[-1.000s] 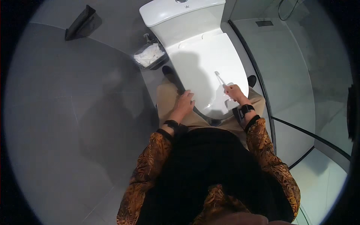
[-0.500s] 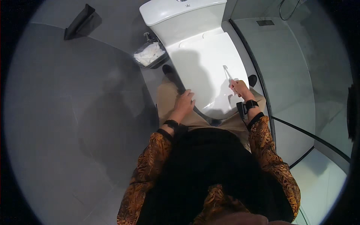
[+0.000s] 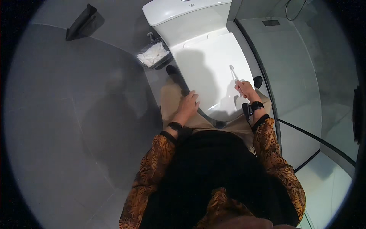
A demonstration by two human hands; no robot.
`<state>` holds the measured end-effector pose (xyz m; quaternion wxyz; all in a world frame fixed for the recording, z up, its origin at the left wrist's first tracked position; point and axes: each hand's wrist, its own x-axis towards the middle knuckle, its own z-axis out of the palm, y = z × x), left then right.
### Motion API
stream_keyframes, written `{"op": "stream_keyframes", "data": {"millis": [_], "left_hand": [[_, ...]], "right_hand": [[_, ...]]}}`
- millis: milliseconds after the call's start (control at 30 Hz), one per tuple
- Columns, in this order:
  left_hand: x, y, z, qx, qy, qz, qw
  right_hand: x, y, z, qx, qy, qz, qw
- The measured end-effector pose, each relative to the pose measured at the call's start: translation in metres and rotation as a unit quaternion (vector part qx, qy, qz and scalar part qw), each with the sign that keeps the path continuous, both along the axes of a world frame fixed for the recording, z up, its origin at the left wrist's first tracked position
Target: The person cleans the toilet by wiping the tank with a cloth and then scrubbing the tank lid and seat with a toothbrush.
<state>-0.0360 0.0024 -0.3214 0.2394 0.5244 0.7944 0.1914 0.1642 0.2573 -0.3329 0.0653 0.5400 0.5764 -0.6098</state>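
Below me is a white toilet with its lid point(image 3: 206, 80) down. My right hand point(image 3: 246, 89) is closed around the handle of a slim white toothbrush point(image 3: 234, 73). Its small head points away from me, over the right half of the lid; whether the bristles touch the surface is hard to tell. My left hand point(image 3: 188, 104) lies with fingers stretched out at the lid's left edge, holding nothing. Both wrists carry dark bands, and a small black device hangs by the right one.
Left of the toilet stands a bin point(image 3: 154, 55) lined with clear plastic, holding white paper. The cistern point(image 3: 190, 19) rises at the far end. A glass shower screen with a black frame point(image 3: 263, 72) runs along the right. A dark wedge-shaped object point(image 3: 81, 23) is at the upper left.
The toothbrush and my right hand have shifted very slightly to the right over the lid. My left hand stays at the lid's left edge.
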Motion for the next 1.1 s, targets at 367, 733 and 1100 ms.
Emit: {"op": "stream_keyframes", "data": {"millis": [367,733,1100], "left_hand": [[0.0,-0.001,0.002,0.036,-0.017,0.002,0.999],[-0.003,-0.006,-0.012,0.045,-0.005,0.009,0.999],[-0.001,-0.007,-0.005,0.026,0.001,-0.001,1.0]], "right_hand": [[-0.023,-0.038,0.002,-0.041,0.024,0.084,0.995],[-0.007,-0.021,-0.004,-0.045,0.017,0.007,0.999],[-0.005,-0.012,0.002,-0.049,0.01,-0.004,0.999]]}}
